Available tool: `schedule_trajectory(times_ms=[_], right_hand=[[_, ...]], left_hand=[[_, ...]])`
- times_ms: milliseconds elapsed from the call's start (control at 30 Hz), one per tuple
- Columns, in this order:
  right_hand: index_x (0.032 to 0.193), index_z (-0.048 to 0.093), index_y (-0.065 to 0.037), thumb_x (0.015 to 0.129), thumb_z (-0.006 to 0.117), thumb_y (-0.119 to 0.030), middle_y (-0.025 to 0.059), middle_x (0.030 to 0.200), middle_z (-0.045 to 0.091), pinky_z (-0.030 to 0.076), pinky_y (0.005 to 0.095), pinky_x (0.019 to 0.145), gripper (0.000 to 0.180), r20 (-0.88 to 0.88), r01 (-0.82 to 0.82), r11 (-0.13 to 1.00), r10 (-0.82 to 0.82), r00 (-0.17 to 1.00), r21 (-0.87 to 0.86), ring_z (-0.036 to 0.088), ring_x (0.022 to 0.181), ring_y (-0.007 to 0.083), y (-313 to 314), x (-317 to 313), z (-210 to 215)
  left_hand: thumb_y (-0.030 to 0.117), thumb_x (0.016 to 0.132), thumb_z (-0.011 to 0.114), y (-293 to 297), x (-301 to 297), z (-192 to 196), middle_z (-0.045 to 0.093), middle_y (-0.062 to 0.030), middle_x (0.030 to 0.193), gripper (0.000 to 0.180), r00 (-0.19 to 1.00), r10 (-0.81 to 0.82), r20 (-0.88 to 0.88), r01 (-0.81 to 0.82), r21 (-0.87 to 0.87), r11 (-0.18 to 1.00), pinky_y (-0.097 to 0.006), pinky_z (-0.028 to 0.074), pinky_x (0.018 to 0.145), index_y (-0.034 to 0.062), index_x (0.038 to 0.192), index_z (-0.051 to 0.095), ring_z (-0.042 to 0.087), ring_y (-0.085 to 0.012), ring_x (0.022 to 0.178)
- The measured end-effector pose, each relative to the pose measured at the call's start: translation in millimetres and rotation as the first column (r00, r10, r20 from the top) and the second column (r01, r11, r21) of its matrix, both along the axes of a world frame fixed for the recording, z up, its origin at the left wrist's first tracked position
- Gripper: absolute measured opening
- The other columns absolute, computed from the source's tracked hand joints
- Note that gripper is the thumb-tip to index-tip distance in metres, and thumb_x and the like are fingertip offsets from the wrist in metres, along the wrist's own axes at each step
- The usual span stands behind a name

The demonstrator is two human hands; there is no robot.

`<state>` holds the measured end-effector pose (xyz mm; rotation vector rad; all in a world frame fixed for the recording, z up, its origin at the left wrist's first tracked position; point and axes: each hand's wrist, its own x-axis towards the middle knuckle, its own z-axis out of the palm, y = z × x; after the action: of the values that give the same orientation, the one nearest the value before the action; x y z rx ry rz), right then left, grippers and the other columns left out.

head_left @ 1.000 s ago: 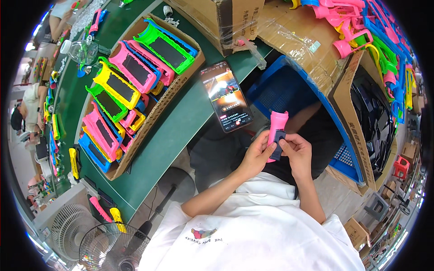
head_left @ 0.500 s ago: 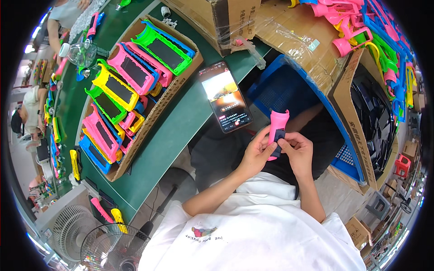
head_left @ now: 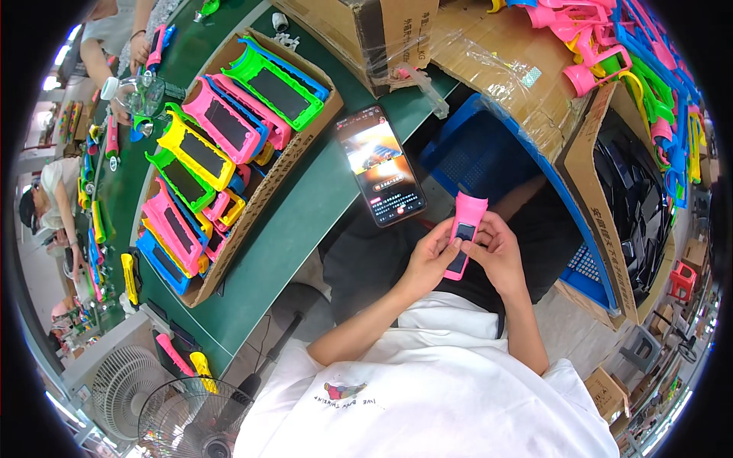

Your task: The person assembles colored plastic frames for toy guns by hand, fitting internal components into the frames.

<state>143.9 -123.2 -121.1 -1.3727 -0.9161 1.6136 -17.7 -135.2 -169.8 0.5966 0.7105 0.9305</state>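
Observation:
In front of my lap I hold a pink plastic shell [head_left: 471, 206] with a flared end pointing away from me. A dark rectangular panel [head_left: 465, 231] sits in its face. My left hand [head_left: 427, 258] grips the shell's left side, its thumb pressing on the panel. My right hand [head_left: 498, 252] closes round the other side, with its thumb at the panel's edge. On the green table to my left, a cardboard box [head_left: 263, 200] holds rows of similar shells [head_left: 195, 155] in pink, yellow, green and blue, several with dark panels.
A phone [head_left: 382, 164] with a lit screen stands beyond my hands. Past it are a blue crate [head_left: 489, 145] and a carton of black parts [head_left: 592, 172]. Colourful plastic parts [head_left: 649, 76] pile up at far right. Fans [head_left: 195, 420] stand lower left; a co-worker's hand [head_left: 140, 49] shows upper left.
The pink shell has turned and come slightly lower, and the dark panel, tilted before, now lies along its face. My thumbs have shifted onto it. A co-worker's hands have moved in at upper left.

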Motion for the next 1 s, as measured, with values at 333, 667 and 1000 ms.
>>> schedule_trajectory(times_ms=[333, 667, 1000], right_hand=[[0.124, 0.049, 0.0, 0.09, 0.073, -0.003, 0.011, 0.106, 0.069, 0.054, 0.0263, 0.079, 0.042, 0.155, 0.044, 0.995, -0.058, 0.986, 0.094, 0.067, 0.092, 0.0122, -3.5, -18.7, -10.0], [0.122, 0.046, 0.005, 0.098, 0.062, -0.01, 0.0213, 0.102, 0.07, 0.055, 0.0371, 0.078, 0.032, 0.539, -0.024, 0.959, -0.138, 0.831, 0.282, 0.071, 0.088, 0.0295, -8.8, -26.6, -13.2], [0.123, 0.046, 0.004, 0.098, 0.063, -0.008, 0.0204, 0.102, 0.071, 0.056, 0.0354, 0.08, 0.032, 0.498, -0.007, 0.953, -0.152, 0.853, 0.302, 0.073, 0.091, 0.0283, -12.8, -29.9, -10.3]], left_hand=[[0.01, 0.107, 0.051, 0.8, 5.2, 1.6, 0.066, -0.0062, 0.121, 0.033, 0.997, 0.043, 0.066, -0.023, -0.277, 0.961, -0.026, 0.05, 0.093, 0.0003, 0.139, 0.051, 0.064, -0.0108, 0.106], [0.001, 0.102, 0.055, -2.1, 17.0, 10.3, 0.07, -0.0096, 0.105, 0.022, 0.882, 0.209, -0.422, -0.159, 0.152, 0.976, -0.028, 0.052, 0.085, -0.0022, 0.124, 0.057, 0.064, -0.0113, 0.094], [-0.001, 0.098, 0.058, -9.3, 14.7, -2.0, 0.069, -0.012, 0.104, 0.025, 0.833, 0.321, -0.451, -0.211, 0.278, 0.937, -0.03, 0.052, 0.082, -0.0014, 0.123, 0.059, 0.064, -0.015, 0.092]])
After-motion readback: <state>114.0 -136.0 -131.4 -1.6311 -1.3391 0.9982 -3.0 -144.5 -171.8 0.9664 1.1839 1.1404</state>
